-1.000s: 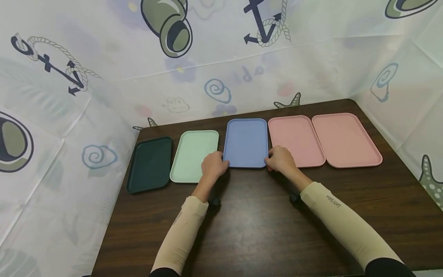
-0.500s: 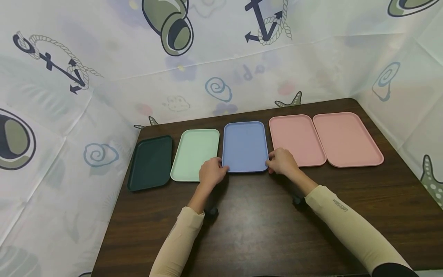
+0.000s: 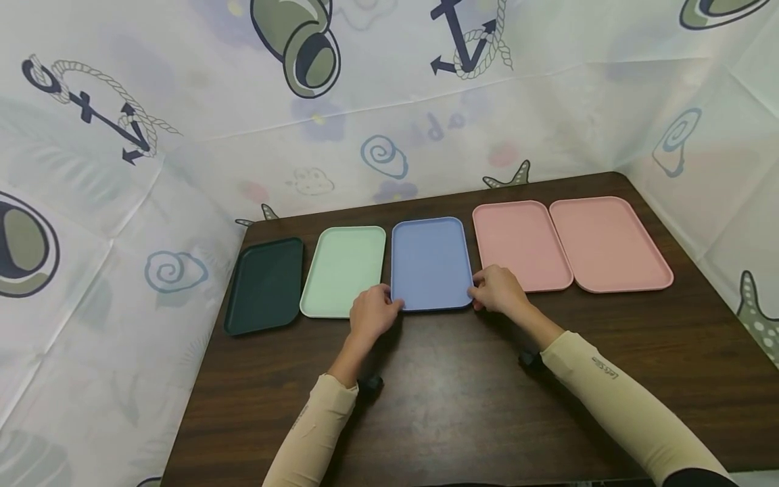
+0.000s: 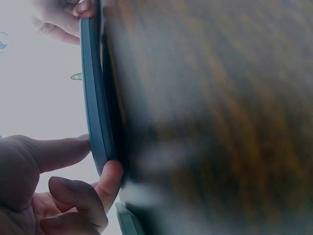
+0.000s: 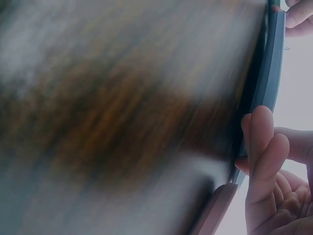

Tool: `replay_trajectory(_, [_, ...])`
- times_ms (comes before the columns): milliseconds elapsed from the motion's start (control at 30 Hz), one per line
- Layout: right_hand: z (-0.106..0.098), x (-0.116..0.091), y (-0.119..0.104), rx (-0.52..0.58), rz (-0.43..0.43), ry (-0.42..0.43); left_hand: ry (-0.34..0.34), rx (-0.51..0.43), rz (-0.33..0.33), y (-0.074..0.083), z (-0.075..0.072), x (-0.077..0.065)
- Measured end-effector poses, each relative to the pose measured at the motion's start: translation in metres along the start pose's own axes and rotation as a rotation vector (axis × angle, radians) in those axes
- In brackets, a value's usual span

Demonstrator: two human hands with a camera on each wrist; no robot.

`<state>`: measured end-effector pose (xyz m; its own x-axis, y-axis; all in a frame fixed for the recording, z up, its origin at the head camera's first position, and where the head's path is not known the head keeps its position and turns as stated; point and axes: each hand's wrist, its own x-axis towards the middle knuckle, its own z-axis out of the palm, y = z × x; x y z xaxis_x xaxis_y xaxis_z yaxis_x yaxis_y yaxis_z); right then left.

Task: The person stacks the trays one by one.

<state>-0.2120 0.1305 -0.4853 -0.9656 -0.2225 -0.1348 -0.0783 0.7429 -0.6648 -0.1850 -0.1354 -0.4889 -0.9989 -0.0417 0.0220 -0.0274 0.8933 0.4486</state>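
A blue rectangular tray (image 3: 431,264) lies in the middle of the row on the table, in the head view. At its near left corner my left hand (image 3: 372,312) pinches the rim, thumb on top and a finger at the underside in the left wrist view, where the tray's edge (image 4: 95,93) runs upward. My right hand (image 3: 500,292) pinches the near right corner; in the right wrist view its fingers (image 5: 264,147) sit at the tray's edge (image 5: 269,73).
Left of the blue tray lie a mint green tray (image 3: 343,270) and a dark green tray (image 3: 264,286). Two pink trays (image 3: 523,245) lie to its right, side by side. The dark wooden table (image 3: 450,406) backs onto a printed white cloth (image 3: 243,155).
The blue tray has slid toward the near side of the table, its near edge now below that of the pink trays. Both hands have moved with it. The other trays have stayed put.
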Motion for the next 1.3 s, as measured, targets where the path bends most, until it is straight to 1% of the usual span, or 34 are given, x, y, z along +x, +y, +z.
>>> replay_trajectory(233, [0.0017, 0.001, 0.0023, 0.009, -0.012, 0.005, 0.003, 0.007, 0.013, 0.0002, 0.0035, 0.0008])
replay_trajectory(500, [0.003, 0.0011, 0.0027, -0.003, -0.022, 0.015, -0.007, 0.025, 0.015, -0.0003, 0.0035, 0.0019])
replay_trajectory(800, [0.0025, 0.0012, 0.0019, 0.008, -0.01, -0.01, -0.018, 0.04, 0.032, -0.0011, 0.0028, -0.0006])
replay_trajectory(1067, [0.0029, 0.0004, 0.0038, 0.017, -0.002, -0.017, -0.025, 0.034, 0.049, -0.0022, 0.003, -0.0007])
replay_trajectory(1300, [0.0019, -0.0004, 0.0028, 0.0, -0.003, -0.021, -0.049, 0.006, 0.039, -0.005, 0.0011, -0.0023])
